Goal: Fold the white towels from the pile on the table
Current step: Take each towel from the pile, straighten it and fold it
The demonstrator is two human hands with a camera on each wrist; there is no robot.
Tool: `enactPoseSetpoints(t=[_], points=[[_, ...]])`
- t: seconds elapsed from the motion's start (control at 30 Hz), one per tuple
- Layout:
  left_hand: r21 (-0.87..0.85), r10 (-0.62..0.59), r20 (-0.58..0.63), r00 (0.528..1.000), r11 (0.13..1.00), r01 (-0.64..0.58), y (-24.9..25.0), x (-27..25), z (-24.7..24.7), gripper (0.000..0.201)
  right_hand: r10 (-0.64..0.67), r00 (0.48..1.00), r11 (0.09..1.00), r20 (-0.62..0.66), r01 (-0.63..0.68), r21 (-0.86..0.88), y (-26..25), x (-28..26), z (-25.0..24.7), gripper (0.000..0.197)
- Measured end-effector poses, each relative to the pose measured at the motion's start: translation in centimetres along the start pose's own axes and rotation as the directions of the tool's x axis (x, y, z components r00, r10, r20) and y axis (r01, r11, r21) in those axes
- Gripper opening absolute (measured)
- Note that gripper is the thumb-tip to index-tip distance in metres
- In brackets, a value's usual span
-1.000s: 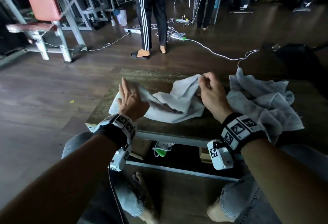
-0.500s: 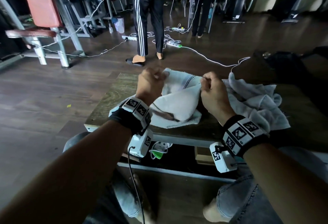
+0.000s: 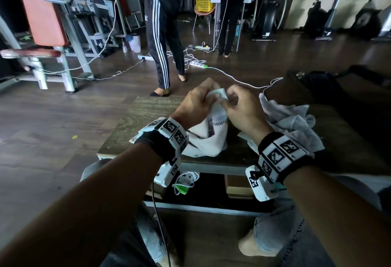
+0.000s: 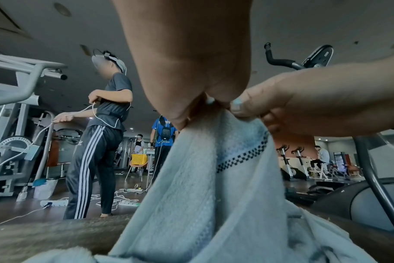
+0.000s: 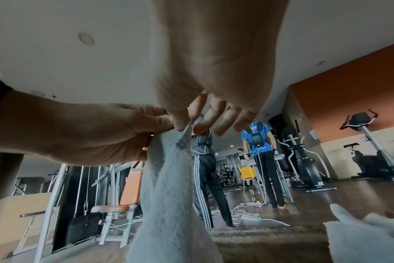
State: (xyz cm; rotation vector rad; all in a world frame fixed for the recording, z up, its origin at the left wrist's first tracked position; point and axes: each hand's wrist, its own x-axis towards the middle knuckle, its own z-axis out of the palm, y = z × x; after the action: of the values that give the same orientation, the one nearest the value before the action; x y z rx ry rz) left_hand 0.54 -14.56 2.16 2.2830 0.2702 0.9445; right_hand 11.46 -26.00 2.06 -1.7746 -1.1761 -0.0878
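White terry cloth hung in a soft column from two hands held close together above the wooden table [image 3: 135,118]: the towel [image 3: 208,137], trimmed with a dark checked band, was lifted by its top edge while its lower part trailed crumpled on the tabletop. The left hand [image 3: 195,102] was curled round a corner of that edge, thumb and fingers pinching the cloth, and the right hand [image 3: 241,108] pinched the same edge just beside it between thumb and forefinger, its other fingers loosely spread, as the right wrist view showed. To the right on the table, near but apart from the lifted towel, lay the pile of towels [image 3: 296,127], rumpled and not yet folded. Judging by its drape, the towel was light, limp and slightly grippy, with no stiffness to keep a shape; it would probably sag and bunch wherever it was unsupported. The hem corners looked like the best places to hold, one in each hand, so that drawing the hands apart could stretch the edge straight before a fold. A pinch taken mid-edge would likely leave the corners drooping.
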Motion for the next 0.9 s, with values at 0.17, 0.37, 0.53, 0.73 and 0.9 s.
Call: enactPoseSetpoints(t=[0.17, 0.37, 0.53, 0.73, 0.9], points=[[0.122, -0.107, 0.117, 0.987, 0.988, 0.093, 0.1, -0.2, -0.7, 0.012, 0.044, 0.997, 0.992, -0.066, -0.036, 0.123, -0.7, -0.2, -1.2, 0.01], [0.269, -0.334, 0.021, 0.942, 0.909, 0.317, -2.6, -1.3, -1.4, 0.018, 0.188, 0.976, 0.982, -0.11, -0.185, 0.043, -1.3, 0.5, -1.1, 0.008], [0.28, -0.194, 0.027, 0.981, 0.943, 0.179, 0.2, -0.7, -1.2, 0.013, 0.105, 0.99, 0.979, 0.096, -0.086, -0.183, -1.4, -0.9, 0.7, 0.04], [0.366, -0.246, 0.08, 0.966, 0.909, 0.201, -0.5, -0.7, -2.7, 0.011, 0.116, 0.991, 0.937, 0.068, -0.087, -0.339, -1.9, -1.4, -1.0, 0.022], [0.46, -0.394, -0.044, 0.918, 0.808, 0.369, -2.6, -2.0, -6.0, 0.018, 0.126, 0.991, 0.92, -0.05, -0.136, -0.367, -1.2, -1.1, -3.0, 0.016]])
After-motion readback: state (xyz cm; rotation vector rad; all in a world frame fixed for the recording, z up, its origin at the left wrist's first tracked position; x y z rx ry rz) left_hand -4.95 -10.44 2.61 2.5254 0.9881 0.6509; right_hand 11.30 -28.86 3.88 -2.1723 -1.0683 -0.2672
